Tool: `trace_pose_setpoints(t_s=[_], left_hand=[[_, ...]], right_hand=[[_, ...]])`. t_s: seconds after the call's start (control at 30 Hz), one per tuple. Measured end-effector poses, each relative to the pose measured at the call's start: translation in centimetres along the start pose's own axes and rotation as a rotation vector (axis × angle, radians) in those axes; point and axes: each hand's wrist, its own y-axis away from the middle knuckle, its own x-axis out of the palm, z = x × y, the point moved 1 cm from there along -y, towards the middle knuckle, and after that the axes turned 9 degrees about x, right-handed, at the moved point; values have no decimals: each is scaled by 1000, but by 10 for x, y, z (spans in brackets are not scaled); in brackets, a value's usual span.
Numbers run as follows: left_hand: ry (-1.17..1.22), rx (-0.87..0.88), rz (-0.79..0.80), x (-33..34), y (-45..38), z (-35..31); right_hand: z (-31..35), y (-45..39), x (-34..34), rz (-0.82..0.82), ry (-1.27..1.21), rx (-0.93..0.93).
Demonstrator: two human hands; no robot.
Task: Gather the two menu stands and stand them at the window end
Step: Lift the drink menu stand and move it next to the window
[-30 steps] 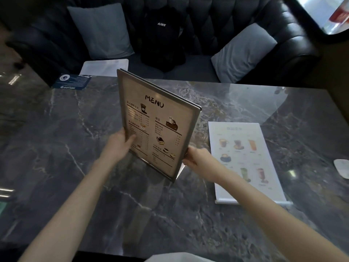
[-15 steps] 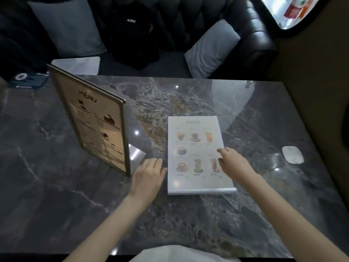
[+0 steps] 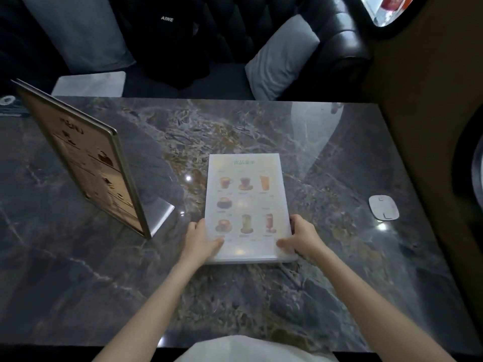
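Note:
A white drinks menu stand (image 3: 247, 202) lies flat, face up, in the middle of the dark marble table (image 3: 261, 296). My left hand (image 3: 202, 240) grips its near left edge, thumb on top. My right hand (image 3: 300, 237) grips its near right edge the same way. A tan metal-framed menu stand (image 3: 86, 163) stands upright on its silver base at the left of the table, apart from both hands.
A small white disc (image 3: 383, 207) lies near the table's right edge. Behind the table is a black sofa with grey cushions (image 3: 283, 58), a black backpack (image 3: 170, 35) and a white sheet (image 3: 90, 83). A bright window (image 3: 384, 7) shows at top right.
The tan menu stand was set down upright at the left and released. Both hands moved to the flat white menu stand and closed on its near edges.

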Motion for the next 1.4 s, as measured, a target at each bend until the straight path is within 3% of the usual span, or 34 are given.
trace_pose_setpoints(t_s=[0.13,0.4,0.7,0.97,1.1,1.4], left_hand=[[65,-75,-6,-2,-2,-5],[-22,-48,-3,-11,-6,-18],[30,247,-162,-29,-17,-91],[84,514,-157,-8,-39,-174],[152,605,-78,18,-50,-221],[260,688,177,87,-46,-315]], right_hand=[[4,0,-4,30,-5,32],[9,7,-20,-20,-8,-17],[15,37,-90,-108,-269,-198],[-29,71,-150,-142,-580,-305],[-63,77,-166,-315,-617,-349],[-140,83,-172,-682,-734,-233]])
